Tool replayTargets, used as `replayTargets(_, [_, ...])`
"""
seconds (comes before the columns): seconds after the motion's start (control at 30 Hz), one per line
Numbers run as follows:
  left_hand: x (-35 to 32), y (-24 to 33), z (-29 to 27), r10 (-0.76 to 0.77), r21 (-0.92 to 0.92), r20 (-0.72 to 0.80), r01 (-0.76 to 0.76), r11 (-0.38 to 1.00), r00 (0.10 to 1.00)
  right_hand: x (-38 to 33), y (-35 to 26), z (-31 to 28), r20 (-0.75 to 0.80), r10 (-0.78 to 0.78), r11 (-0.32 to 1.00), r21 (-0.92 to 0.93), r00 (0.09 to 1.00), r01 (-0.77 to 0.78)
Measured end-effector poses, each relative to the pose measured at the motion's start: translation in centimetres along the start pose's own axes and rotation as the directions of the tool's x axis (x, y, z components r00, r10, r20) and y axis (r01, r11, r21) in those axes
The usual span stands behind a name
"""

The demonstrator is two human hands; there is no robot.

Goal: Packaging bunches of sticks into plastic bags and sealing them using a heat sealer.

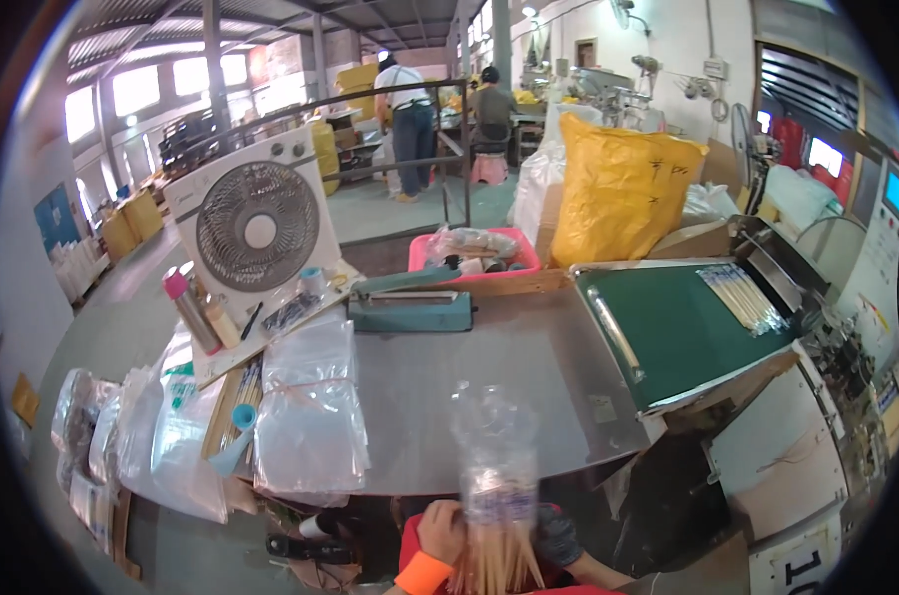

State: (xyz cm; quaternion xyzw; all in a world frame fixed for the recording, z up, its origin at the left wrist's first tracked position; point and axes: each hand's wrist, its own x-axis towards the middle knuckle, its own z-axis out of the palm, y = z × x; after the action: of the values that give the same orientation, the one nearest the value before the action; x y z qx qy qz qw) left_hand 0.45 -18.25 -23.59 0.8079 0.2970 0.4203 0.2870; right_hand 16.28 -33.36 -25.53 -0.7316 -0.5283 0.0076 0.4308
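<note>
Close to me at the lower middle, a transparent plastic bag [494, 426] stands upright, blurred, over a bundle of thin wooden sticks [499, 555] that look like chopsticks. My left hand [441, 531], with an orange band at its wrist, closes on the bundle from the left side. On the other side, my right hand [556, 535], in a dark glove, is against the bundle; its fingers are partly hidden behind the bag. The bag's top rises above the near edge of the grey table [439, 397].
Flat plastic bags [310, 416] lie tied in a stack on the left, below a white fan [256, 223]. A teal bag sealer [410, 309] and a pink basket [474, 253] sit behind. The green conveyor [677, 332] on the right carries wrapped sticks [742, 297]. Two people work far off.
</note>
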Motion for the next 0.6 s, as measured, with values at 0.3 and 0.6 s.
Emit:
replayTargets(0.3, [-8.7, -1.5, -7.8, 0.334, -0.076, 0.530, -0.348, 0.934, 0.779, -3.0, 2.8, 0.6, 0.610, -0.267, 0.952, 0.048, 0.746, 0.301])
replayTargets(0.6, [11.3, 6.4, -9.6, -0.038, -0.103, -0.137, 0.024, 0.994, 0.990, 16.6, -9.7, -7.3, -0.029, 0.053, 0.823, 0.568, 0.998, -0.027])
